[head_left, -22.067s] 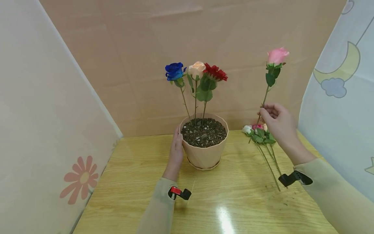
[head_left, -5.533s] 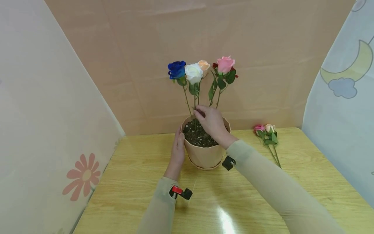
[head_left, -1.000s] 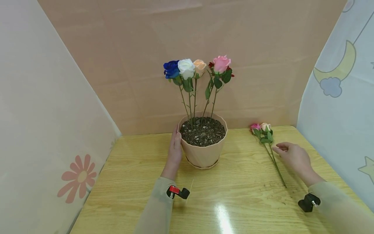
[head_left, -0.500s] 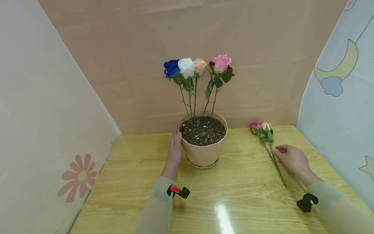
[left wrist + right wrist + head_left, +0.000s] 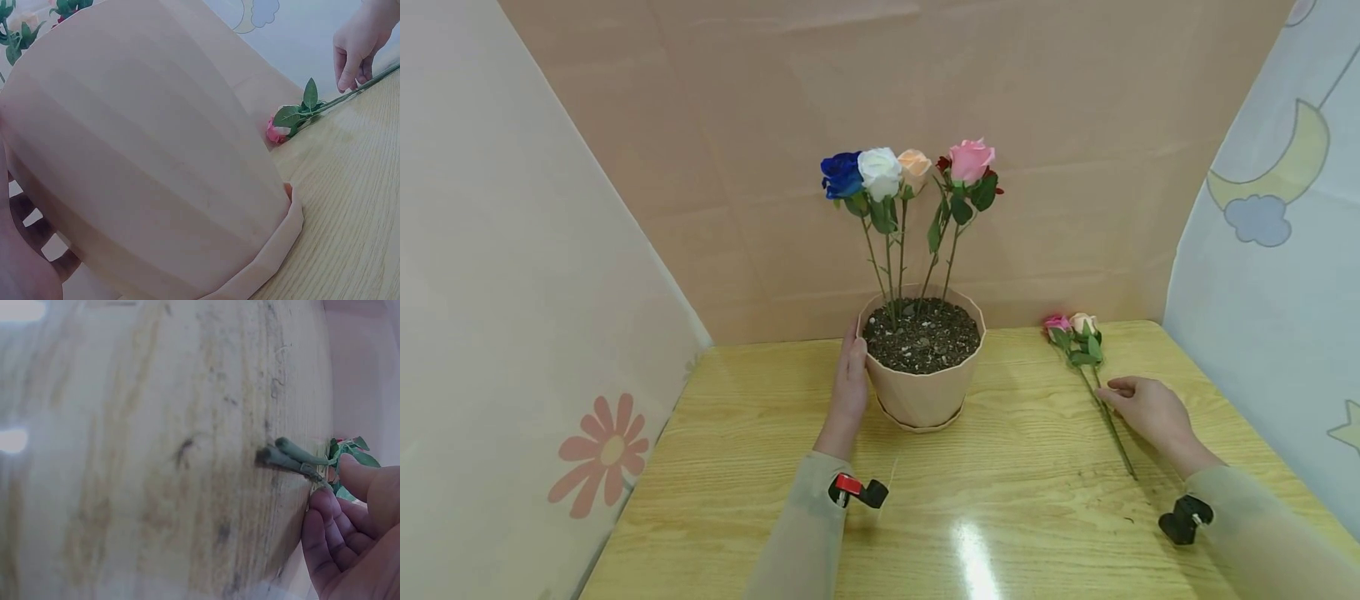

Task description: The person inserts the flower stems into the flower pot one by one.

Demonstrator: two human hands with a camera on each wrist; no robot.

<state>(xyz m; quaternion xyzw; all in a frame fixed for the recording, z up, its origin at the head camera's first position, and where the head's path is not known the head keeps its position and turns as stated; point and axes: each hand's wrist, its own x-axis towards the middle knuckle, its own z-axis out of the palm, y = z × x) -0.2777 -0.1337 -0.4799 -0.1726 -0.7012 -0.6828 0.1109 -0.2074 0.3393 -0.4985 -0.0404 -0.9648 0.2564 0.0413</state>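
Note:
A peach-coloured flowerpot (image 5: pixel 922 396) filled with dark soil (image 5: pixel 917 346) stands on its saucer. My left hand (image 5: pixel 848 383) rests along its left side, thumb towards the front and fingers reaching behind. Upright in the soil are a blue rose (image 5: pixel 841 175), a white rose (image 5: pixel 880 173), a peach rose (image 5: pixel 914 169), a pink rose (image 5: pixel 972 162) and a dark red flower (image 5: pixel 943 165) partly hidden behind the pink one. To the right lie a deep pink rose (image 5: pixel 1057 326) and a pale peach rose (image 5: pixel 1083 323), stems crossing. My right hand (image 5: pixel 1152 411) pinches the pale peach rose's stem between thumb and fingertips.
The wooden table (image 5: pixel 760 500) runs back to a tan backdrop (image 5: pixel 760 167). Patterned cloths hang on both sides, with a flower (image 5: pixel 610 451) at left and a moon (image 5: pixel 1288 167) at right. Small dark crumbs lie near the stem ends.
Since the earliest frame, the pink rose and the white rose have come to stand in the pot. Lately my right hand has edged in and lowered onto the stem; my left hand has stayed.

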